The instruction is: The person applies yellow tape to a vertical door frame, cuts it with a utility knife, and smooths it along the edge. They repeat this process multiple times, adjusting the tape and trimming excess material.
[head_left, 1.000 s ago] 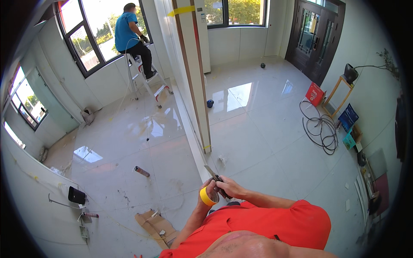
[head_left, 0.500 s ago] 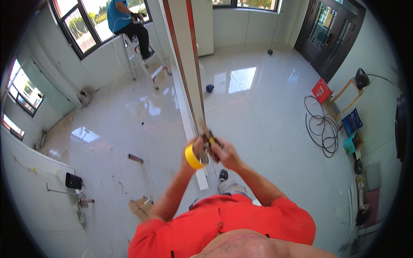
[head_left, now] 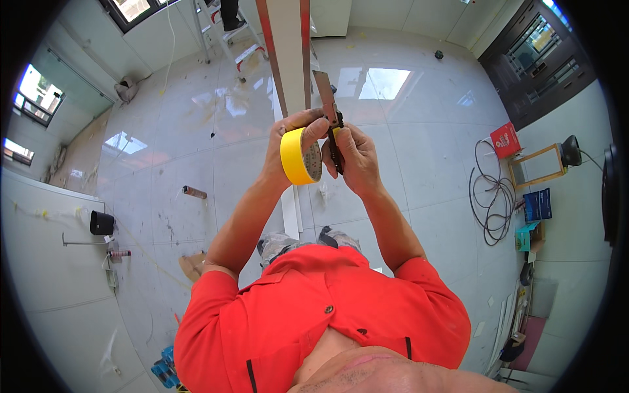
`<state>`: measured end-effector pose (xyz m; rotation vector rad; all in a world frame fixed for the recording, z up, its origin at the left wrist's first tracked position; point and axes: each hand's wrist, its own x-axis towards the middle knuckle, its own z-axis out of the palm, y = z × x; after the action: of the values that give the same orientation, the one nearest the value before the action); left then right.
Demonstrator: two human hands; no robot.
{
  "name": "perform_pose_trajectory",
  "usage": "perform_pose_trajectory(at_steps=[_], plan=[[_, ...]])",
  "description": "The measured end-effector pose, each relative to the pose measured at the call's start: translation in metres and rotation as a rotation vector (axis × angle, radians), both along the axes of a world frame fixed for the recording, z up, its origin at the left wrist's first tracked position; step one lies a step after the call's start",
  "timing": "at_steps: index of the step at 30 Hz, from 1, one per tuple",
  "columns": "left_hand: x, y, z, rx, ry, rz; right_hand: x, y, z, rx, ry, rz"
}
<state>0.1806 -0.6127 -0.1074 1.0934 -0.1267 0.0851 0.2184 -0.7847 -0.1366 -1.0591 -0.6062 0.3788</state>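
Observation:
My left hand (head_left: 278,147) is closed around a roll of yellow tape (head_left: 296,157), its thumb across the opening of the ring. Beside it, my right hand (head_left: 359,159) grips a utility knife (head_left: 337,136) with a black and yellow handle. The knife's wide blade (head_left: 323,88) is out and points away from me. Left fingertips come close to the knife where blade meets handle; whether they touch it I cannot tell. Just beyond both hands stands a pale upright panel (head_left: 286,59) with reddish edges.
A stepladder (head_left: 226,39) with a person's leg on it stands far left. On the glossy tiled floor lie a brown cylinder (head_left: 194,192) and cardboard (head_left: 192,265) at left. A coiled hose (head_left: 491,196), a red box (head_left: 504,140) and a wooden-framed lamp (head_left: 571,150) are at right.
Both hands have moved up and farther out in the picture, still with the tape roll and knife. The blade now shows plainly. The view has shifted, with more of my red shirt showing.

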Motion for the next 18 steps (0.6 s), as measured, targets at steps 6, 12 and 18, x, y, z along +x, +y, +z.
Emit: perform_pose_trajectory(at_steps=[6, 12, 18], plan=[[0.047, 0.045, -0.029, -0.090, 0.015, 0.122, 0.027, 0.025, -0.003, -0.076, -0.004, -0.210], [0.019, 0.226, -0.205, -0.028, 0.268, 0.367, 0.025, 0.011, -0.085, -0.250, 0.110, -0.563], [-0.101, 0.348, -0.374, -0.179, 0.871, 0.466, -0.021, -0.011, -0.213, -0.377, 0.662, -0.677]])
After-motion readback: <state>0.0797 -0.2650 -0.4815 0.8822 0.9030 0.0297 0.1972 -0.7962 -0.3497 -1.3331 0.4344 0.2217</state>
